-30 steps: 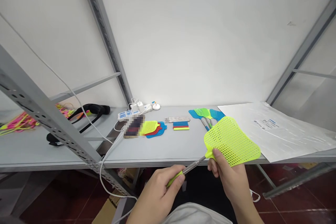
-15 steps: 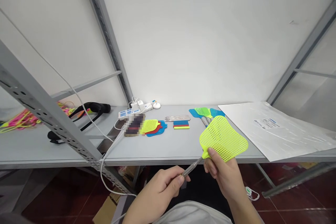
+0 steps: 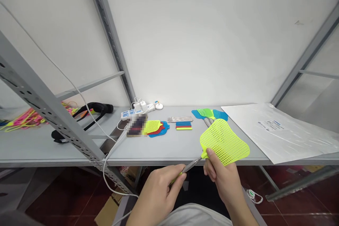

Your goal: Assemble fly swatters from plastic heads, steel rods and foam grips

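A yellow-green fly swatter [image 3: 224, 142] with a mesh head and a metal telescopic rod is held in front of the grey shelf's front edge [image 3: 164, 162]. My right hand [image 3: 222, 180] pinches the base of the mesh head with thumb and fingers. My left hand [image 3: 161, 192] is closed around the rod's yellow grip, lower and to the left. On the shelf behind lie a stack of loose swatter heads [image 3: 155, 128], a row of coloured grips [image 3: 183, 125] with metal rods [image 3: 180, 119] beside them, and finished swatters [image 3: 209, 114].
A white plastic bag with a label [image 3: 275, 130] covers the shelf's right part. A power strip with cables [image 3: 137, 110] lies at the back, a black object [image 3: 87, 111] and pink-yellow parts [image 3: 23, 119] at the left. Slanted grey uprights [image 3: 50, 109] cross the left side.
The swatter and both hands have drifted slightly left and closer together; the visible rod between my hands looks shorter than a second ago.
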{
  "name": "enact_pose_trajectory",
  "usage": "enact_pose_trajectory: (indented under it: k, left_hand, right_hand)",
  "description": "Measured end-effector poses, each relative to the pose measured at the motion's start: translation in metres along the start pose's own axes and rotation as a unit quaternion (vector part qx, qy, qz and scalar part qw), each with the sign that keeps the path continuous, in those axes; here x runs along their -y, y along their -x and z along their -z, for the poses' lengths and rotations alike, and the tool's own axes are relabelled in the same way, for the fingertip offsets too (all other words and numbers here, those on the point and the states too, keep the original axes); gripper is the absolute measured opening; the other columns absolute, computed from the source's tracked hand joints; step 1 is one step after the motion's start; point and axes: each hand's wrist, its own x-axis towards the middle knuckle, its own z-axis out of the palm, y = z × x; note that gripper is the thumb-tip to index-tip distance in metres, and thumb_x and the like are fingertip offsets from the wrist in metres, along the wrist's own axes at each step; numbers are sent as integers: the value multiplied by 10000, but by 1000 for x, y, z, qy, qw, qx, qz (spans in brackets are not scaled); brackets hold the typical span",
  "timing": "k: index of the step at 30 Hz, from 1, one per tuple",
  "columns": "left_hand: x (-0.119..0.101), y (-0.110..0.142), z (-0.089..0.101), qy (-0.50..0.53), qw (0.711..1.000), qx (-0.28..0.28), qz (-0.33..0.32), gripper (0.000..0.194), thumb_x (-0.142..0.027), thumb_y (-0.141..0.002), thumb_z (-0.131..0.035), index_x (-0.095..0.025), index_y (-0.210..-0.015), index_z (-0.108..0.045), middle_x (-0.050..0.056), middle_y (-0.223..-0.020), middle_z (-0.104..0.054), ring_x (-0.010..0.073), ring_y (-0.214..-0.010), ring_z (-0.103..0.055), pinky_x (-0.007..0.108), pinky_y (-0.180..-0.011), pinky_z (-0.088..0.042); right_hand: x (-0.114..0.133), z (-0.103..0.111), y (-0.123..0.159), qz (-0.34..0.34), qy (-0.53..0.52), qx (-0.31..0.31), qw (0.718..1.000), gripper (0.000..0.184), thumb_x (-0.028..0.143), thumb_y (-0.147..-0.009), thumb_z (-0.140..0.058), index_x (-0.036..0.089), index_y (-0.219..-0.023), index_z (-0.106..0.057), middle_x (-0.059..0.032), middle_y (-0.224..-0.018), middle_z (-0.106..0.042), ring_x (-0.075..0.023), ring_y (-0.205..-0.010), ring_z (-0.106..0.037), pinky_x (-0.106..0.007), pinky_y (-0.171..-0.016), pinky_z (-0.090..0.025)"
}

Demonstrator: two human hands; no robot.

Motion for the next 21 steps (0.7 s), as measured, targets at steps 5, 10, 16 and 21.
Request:
enact_pose_trajectory:
  k: [5, 10, 16, 21]
  left_hand:
    - [11, -1, -10, -60, 997, -27, -38, 219, -261, -1007, -391, -217, -1048, -601, 36, -842, -643, 173, -733, -583, 260, -658, -396]
    - [16, -4, -14, -89, 994, -41, -58, 203, -230, -1004, -384, -215, -1062, -578, 41, -840, -636, 179, -725, -579, 274, -641, -380]
    - [20, -5, -3, -88, 996, -19, -23, 225, -263, -1008, -389, -234, -1085, -599, 40, -899, -649, 191, -799, -600, 277, -697, -420]
    - [19, -5, -2, -87, 996, 3, 0, 241, -271, -1012, -368, -243, -1044, -605, 36, -889, -647, 195, -818, -605, 271, -708, -429]
  right_hand:
    - [-2, -6, 3, 2, -19, -23, 1000, 412, 437, -874, -652, 223, -607, -422, 110, -397, -319, -74, -362, -319, -258, -445, -402]
    - [-4, -8, 2, -2, -23, -24, 999, 432, 446, -871, -652, 223, -584, -419, 100, -393, -334, -81, -364, -336, -269, -455, -425]
    - [-21, -8, 4, -20, -8, 18, 1000, 433, 469, -871, -642, 206, -574, -468, 64, -441, -405, -102, -425, -415, -272, -502, -436]
    - [-41, -10, 7, -39, -2, 47, 998, 428, 487, -853, -652, 201, -585, -482, 40, -497, -450, -119, -467, -462, -280, -518, -433]
